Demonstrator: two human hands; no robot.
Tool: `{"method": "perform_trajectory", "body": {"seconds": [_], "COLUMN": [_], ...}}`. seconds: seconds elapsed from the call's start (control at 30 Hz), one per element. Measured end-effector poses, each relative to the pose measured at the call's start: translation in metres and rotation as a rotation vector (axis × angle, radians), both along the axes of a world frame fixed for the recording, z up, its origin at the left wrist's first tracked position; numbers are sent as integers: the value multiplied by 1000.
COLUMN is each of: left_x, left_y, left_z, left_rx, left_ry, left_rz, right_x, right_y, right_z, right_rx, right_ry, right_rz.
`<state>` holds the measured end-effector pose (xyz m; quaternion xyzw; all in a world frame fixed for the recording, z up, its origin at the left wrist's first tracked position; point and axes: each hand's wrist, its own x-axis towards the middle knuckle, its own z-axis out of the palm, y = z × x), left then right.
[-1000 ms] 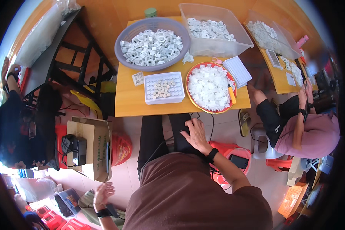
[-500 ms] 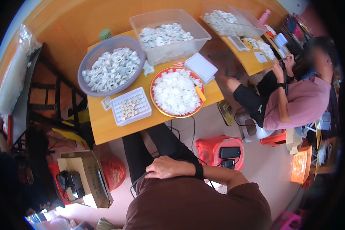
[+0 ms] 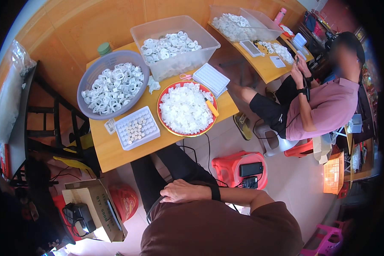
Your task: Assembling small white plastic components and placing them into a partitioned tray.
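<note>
Right hand (image 3: 181, 191): fingers curled at the waist, beside a dark cord (image 3: 152, 206) (grip on it: cannot tell) | left hand: out of view | step: apparently cord handling, off the bench (image 3: 111, 155) | next: touching the white tray (image 3: 143, 141) would call for reaching forward

Right hand (image 3: 180, 191) low, apparently half-curled.

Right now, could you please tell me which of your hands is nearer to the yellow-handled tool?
Right, from what shows: the right hand is by the brown shirt, short of the table and the yellow-handled tool. The left hand is out of view, its place unknown.
</note>
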<state>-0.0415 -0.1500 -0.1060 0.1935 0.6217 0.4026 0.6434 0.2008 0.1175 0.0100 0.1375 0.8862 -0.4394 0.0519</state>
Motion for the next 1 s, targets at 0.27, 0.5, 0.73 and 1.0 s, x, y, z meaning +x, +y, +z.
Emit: {"method": "perform_trajectory", "body": {"seconds": [0.27,0.5,0.73,1.0], "left_x": [-13,-16,-14,-8], "left_y": [3,-2,-23,-69], "left_z": [-6,-11,-14,-11], "left_rx": [40,73,84,56], "left_ry": [83,153,224,307], "left_rz": [-99,-148,-156,-126], "right_x": [1,1,-1,2], "right_y": [-1,0,0,10], "right_z": [-5,-1,-6,0], "right_rx": [-3,-17,-42,-47], "right_ry": [10,-37,-31,-125], "right_rz": [15,-3,4,-33]}}
